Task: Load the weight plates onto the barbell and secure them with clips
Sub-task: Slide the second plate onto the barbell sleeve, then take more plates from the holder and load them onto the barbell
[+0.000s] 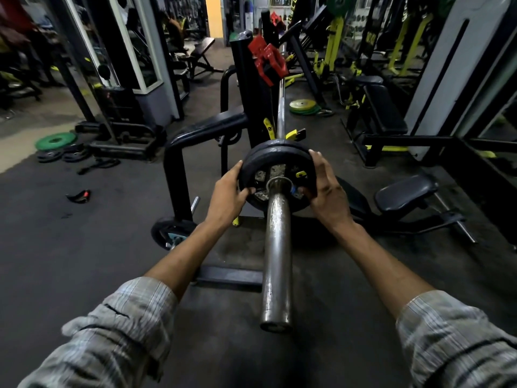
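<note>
A steel barbell [276, 247] points straight at me, its bare sleeve end close to the camera. A black weight plate [275, 158] sits far up the sleeve, and the edge of a second plate shows right behind it. My left hand [228, 193] grips the plate's left rim, thumb on its face. My right hand [324, 186] holds the right rim, fingers curled over the edge. The far bar runs past a red hook [267, 61] on the black rack upright [246, 88]. No clip shows on the sleeve.
A black plate [172, 232] hangs on a rack peg low on the left. Green and black plates [56, 141] lie on the floor at far left, yellow-green ones [303, 106] beyond the rack. A small black and red object [79, 196] lies on the floor. Benches [405, 193] stand at right.
</note>
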A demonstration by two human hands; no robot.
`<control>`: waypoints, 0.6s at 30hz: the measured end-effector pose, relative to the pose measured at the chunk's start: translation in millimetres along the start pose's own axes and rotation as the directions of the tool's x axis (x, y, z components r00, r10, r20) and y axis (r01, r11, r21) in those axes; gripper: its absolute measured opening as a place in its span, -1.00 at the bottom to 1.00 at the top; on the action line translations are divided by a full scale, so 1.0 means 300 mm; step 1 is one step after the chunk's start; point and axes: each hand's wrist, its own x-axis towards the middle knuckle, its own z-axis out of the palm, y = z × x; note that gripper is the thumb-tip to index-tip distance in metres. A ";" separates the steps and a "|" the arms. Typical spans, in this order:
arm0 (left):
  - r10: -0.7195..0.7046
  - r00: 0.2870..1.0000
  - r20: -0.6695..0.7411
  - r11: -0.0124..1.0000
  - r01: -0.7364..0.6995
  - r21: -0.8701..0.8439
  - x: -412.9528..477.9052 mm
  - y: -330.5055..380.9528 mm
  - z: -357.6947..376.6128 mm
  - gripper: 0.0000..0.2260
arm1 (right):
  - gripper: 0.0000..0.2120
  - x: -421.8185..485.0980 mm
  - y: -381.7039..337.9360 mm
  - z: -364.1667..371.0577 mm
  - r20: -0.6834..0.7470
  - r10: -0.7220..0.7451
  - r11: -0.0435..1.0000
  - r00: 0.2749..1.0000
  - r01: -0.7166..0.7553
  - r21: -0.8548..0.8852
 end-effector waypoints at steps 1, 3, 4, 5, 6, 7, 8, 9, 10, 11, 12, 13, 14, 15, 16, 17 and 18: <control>0.006 1.000 0.005 1.000 -0.006 0.004 -0.008 0.004 -0.009 -0.32 | -0.14 -0.002 -0.013 -0.014 0.017 0.007 1.000 1.000 -0.007 -0.026; 0.022 1.000 0.010 1.000 -0.022 0.016 -0.027 0.007 -0.030 -0.35 | -0.16 -0.006 -0.038 -0.048 0.034 0.016 0.998 0.999 -0.014 -0.067; 0.031 0.999 0.013 0.999 -0.031 0.029 -0.039 0.007 -0.047 -0.37 | -0.18 -0.004 -0.053 -0.066 0.032 0.015 0.996 0.999 -0.012 -0.084; 0.037 0.999 0.017 0.998 -0.038 0.048 -0.049 0.006 -0.069 -0.38 | -0.22 -0.001 -0.074 -0.082 0.022 0.010 0.995 1.000 -0.008 -0.100; 0.047 0.999 0.016 0.996 -0.048 0.074 -0.054 0.001 -0.097 -0.40 | -0.26 0.010 -0.103 -0.096 0.004 -0.003 0.993 1.000 0.003 -0.114; 0.069 0.998 0.014 0.992 -0.070 0.100 -0.054 -0.003 -0.133 -0.42 | -0.30 0.034 -0.137 -0.111 -0.011 -0.031 0.991 0.999 0.029 -0.128; 0.094 0.995 0.016 0.987 -0.095 0.128 -0.055 -0.007 -0.160 -0.44 | -0.34 0.053 -0.167 -0.130 -0.015 -0.065 0.989 0.998 0.062 -0.133; 0.113 0.994 0.007 0.982 -0.112 0.154 -0.054 -0.021 -0.219 -0.45 | -0.37 0.083 -0.227 -0.134 -0.008 -0.117 0.985 0.993 0.115 -0.131; 0.129 0.992 0.005 0.975 -0.127 0.183 -0.055 -0.033 -0.281 -0.46 | -0.39 0.116 -0.285 -0.135 0.006 -0.166 0.978 0.986 0.165 -0.127; 0.147 0.989 0.021 0.965 -0.148 0.217 -0.051 -0.033 -0.312 -0.45 | -0.39 0.141 -0.313 -0.146 0.024 -0.190 0.973 0.981 0.192 -0.125; 0.168 0.985 0.045 0.951 -0.174 0.256 -0.044 -0.034 -0.353 -0.44 | -0.38 0.172 -0.347 -0.153 0.050 -0.214 0.967 0.976 0.219 -0.133; 0.178 0.981 0.071 0.936 -0.192 0.294 -0.042 -0.038 -0.399 -0.41 | -0.36 0.197 -0.381 -0.149 0.090 -0.235 0.958 0.968 0.246 -0.146; 0.184 0.979 0.085 0.922 -0.202 0.330 -0.038 -0.053 -0.463 -0.39 | -0.34 0.226 -0.434 -0.132 0.139 -0.259 0.945 0.956 0.280 -0.166; 0.192 0.977 0.089 0.906 -0.211 0.368 -0.035 -0.078 -0.534 -0.37 | -0.32 0.256 -0.497 -0.105 0.190 -0.292 0.928 0.938 0.325 -0.181; 0.198 0.976 0.089 0.888 -0.217 0.405 -0.035 -0.111 -0.608 -0.35 | -0.29 0.283 -0.567 -0.068 0.242 -0.325 0.906 0.914 0.375 -0.198; 0.200 0.976 0.087 0.872 -0.218 0.438 -0.037 -0.145 -0.681 -0.33 | -0.27 0.306 -0.636 -0.026 0.288 -0.356 0.881 0.889 0.422 -0.213; 0.199 0.976 0.087 0.859 -0.217 0.464 -0.041 -0.178 -0.741 -0.31 | -0.24 0.320 -0.693 0.016 0.328 -0.375 0.860 0.867 0.457 -0.225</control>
